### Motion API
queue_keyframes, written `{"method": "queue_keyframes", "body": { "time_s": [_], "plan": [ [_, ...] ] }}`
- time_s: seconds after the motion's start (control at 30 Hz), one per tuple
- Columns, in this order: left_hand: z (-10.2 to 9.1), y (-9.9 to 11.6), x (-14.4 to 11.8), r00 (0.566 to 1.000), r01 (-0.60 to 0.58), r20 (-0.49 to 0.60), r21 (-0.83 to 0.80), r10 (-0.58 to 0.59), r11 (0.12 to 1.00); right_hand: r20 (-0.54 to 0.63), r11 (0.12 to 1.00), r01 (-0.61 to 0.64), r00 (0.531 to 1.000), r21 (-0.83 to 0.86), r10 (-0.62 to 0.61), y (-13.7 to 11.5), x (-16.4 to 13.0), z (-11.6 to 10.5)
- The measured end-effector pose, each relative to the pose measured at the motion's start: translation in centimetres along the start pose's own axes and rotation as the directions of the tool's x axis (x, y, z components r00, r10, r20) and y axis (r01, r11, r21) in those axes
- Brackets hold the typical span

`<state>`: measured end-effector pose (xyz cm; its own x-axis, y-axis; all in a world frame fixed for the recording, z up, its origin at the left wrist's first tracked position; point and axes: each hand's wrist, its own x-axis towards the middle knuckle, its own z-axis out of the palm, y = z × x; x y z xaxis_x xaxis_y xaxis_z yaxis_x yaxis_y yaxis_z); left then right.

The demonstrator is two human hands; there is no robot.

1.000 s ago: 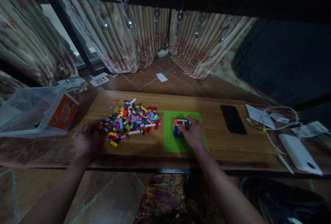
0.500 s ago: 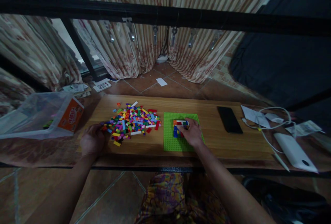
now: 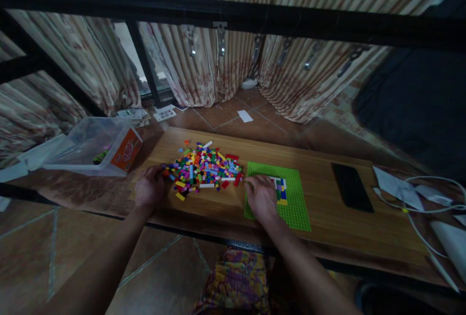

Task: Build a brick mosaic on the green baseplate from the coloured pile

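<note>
A heap of small multicoloured toy bricks is spread over the wooden board. At the heap's left edge is my left hand, fingers curled against the outer bricks; whatever lies between them is hidden. My right hand hovers over the left part of the green studded baseplate, thumb and forefinger slightly apart near the heap's right edge, no brick visible in them. Behind its knuckles, a built block of blue, yellow, white and green bricks sits on the baseplate, partly covered by that hand.
A clear plastic tub with an orange label stands left of the board. To the right lie a black phone, a white paper, a white cable and a white device. A black rail crosses beyond the board.
My right hand has moved left off the built block toward the heap, uncovering the block's right side. My left hand stays by the heap. The whole view has turned left.
</note>
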<state>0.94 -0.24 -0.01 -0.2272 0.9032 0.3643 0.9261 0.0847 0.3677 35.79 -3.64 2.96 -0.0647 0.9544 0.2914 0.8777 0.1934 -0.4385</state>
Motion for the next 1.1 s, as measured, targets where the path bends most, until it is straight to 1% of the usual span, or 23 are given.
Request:
{"method": "queue_keyframes", "body": {
  "time_s": [0.1, 0.2, 0.27, 0.37, 0.43, 0.5, 0.57, 0.63, 0.7, 0.73, 0.8, 0.87, 0.97, 1.1],
  "plan": [
    [0.1, -0.1, 0.0, 1.000, 0.007, -0.009, 0.001, -0.007, 1.000, 0.045, 0.996, -0.042, 0.998, -0.075, 0.045, -0.8, 1.0, 1.3],
    [0.1, -0.3, -0.1, 1.000, -0.008, -0.019, -0.007, 0.008, 1.000, 0.042, 0.988, -0.082, 0.995, -0.132, 0.088, -1.3, 1.7, 2.1],
    [0.2, -0.4, -0.1, 1.000, -0.019, -0.022, -0.010, 0.019, 1.000, 0.042, 0.986, -0.083, 0.995, -0.144, 0.090, -1.7, 2.0, 2.5],
    [0.2, -0.5, -0.1, 1.000, -0.004, -0.026, -0.010, 0.004, 1.000, 0.064, 0.986, -0.072, 0.994, -0.152, 0.083, -2.1, 2.0, 2.8],
    [0.2, -0.4, -0.1, 1.000, 0.009, -0.022, -0.013, -0.010, 1.000, 0.090, 0.992, -0.053, 0.994, -0.118, 0.064, -2.3, 1.7, 2.7],
    [0.2, -0.4, -0.2, 1.000, 0.019, -0.015, -0.011, -0.019, 1.000, 0.100, 0.999, -0.031, 0.994, -0.017, 0.033, -2.1, 1.1, 2.2],
    [0.2, -0.4, -0.2, 1.000, 0.022, -0.007, -0.006, -0.022, 1.000, 0.072, 0.992, -0.026, 0.997, 0.125, 0.017, -1.5, 0.3, 1.3],
    [0.2, -0.4, -0.2, 1.000, 0.022, -0.002, -0.005, -0.022, 1.000, 0.020, 0.968, -0.040, 0.999, 0.247, 0.036, -0.3, -0.2, -0.1],
    [0.2, -0.3, -0.2, 1.000, 0.021, 0.005, -0.011, -0.021, 1.000, -0.005, 0.948, -0.063, 0.998, 0.311, 0.068, 1.3, -0.3, -1.7],
    [0.2, -0.2, -0.2, 1.000, 0.024, 0.004, -0.013, -0.024, 1.000, -0.001, 0.944, -0.076, 0.997, 0.321, 0.081, 2.2, -0.1, -2.5],
    [0.2, -0.2, -0.2, 1.000, 0.030, 0.001, -0.017, -0.030, 0.999, 0.048, 0.946, -0.089, 0.996, 0.313, 0.078, 3.7, 0.3, -3.8],
    [0.2, -0.1, -0.2, 0.999, 0.034, 0.000, -0.018, -0.034, 0.999, 0.107, 0.956, -0.061, 0.994, 0.286, 0.032, 4.8, 0.8, -4.6],
    [0.2, -0.1, -0.2, 0.999, 0.037, 0.004, -0.021, -0.037, 0.999, 0.181, 0.968, 0.006, 0.982, 0.251, -0.053, 5.6, 1.3, -4.9],
    [0.3, -0.1, -0.3, 0.999, 0.041, 0.006, -0.011, -0.041, 0.999, 0.218, 0.977, 0.026, 0.973, 0.212, -0.074, 5.8, 1.7, -4.5]
  ]
}}
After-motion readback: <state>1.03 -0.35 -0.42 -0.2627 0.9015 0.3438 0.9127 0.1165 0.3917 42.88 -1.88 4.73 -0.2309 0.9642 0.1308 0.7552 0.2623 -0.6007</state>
